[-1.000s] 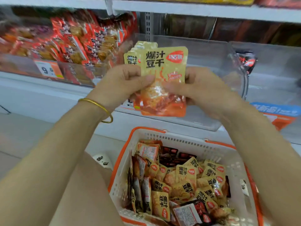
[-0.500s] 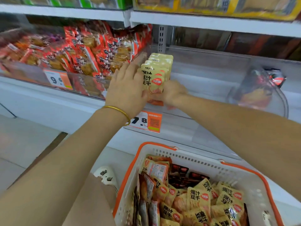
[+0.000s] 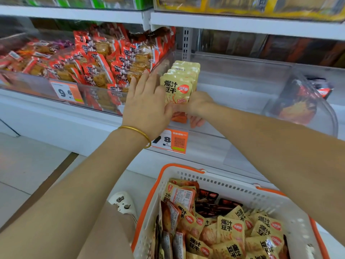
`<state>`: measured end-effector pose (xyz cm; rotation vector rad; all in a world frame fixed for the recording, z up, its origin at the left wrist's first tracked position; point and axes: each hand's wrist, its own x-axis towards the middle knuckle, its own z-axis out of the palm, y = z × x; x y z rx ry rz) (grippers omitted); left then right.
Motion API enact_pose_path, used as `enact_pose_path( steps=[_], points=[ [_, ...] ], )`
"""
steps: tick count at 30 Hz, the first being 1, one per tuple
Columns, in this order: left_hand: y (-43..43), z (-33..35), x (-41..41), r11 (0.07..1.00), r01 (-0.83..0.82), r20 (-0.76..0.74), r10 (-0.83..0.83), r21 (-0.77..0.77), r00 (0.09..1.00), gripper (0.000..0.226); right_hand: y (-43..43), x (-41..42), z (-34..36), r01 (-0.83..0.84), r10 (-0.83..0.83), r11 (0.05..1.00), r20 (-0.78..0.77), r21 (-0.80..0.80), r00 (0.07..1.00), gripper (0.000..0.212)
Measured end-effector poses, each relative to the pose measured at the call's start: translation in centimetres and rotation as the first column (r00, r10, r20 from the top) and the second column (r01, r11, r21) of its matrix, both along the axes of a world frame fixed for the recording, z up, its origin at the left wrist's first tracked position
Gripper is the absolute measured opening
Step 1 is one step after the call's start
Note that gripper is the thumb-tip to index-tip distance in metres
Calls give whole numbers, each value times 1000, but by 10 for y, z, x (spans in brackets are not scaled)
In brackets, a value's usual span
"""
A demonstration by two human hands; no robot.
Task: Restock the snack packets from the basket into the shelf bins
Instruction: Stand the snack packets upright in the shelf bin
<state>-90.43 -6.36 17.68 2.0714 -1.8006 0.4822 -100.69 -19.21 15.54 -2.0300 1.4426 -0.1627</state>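
Head view: white shop shelving [image 3: 242,25] stands over a pale floor [image 3: 28,174]. A stack of yellow packets [image 3: 179,85] stands upright in a clear bin [image 3: 242,75], faces toward the camera, the row running back. The left hand [image 3: 147,105] presses flat against its left side; the right hand [image 3: 198,106] grips its lower right. Below, an orange-rimmed basket [image 3: 233,186] holds more packets [image 3: 231,227].

Yellow snack packets [image 3: 177,86] upright in clear shelf bin [image 3: 237,79], more heaped in basket [image 3: 233,184]

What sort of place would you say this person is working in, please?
Probably a shop's snack aisle: orange price tags on clear shelf bins, rows of snack packets, and a basket of stock.
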Motion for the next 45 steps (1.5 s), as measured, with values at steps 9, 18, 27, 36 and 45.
enact_pose_path(
  steps=[9, 18, 27, 36, 45],
  points=[
    [30, -1, -23, 965, 156, -77, -176, -211, 981, 38, 29, -34, 44, -21, 28, 997, 86, -76, 996, 53],
    [103, -95, -97, 923, 365, -120, -352, 120, 928, 31, 165, -147, -10, -224, 218, 934, 53, 277, 975, 40],
    [78, -157, -99, 769, 264, -181, -194, 582, 964, 29, 154, -178, -235, -206, 262, 965, -595, 163, 760, 34],
    [74, -162, -106, 712, 403, -502, -82, 575, 861, 34, 143, -178, -188, -439, 439, 895, -332, 79, 835, 23],
    [92, -117, -104, 723, 529, -835, 118, 443, 537, 13, 158, -163, -68, -352, 386, 909, 129, -224, 914, 16]
  ],
)
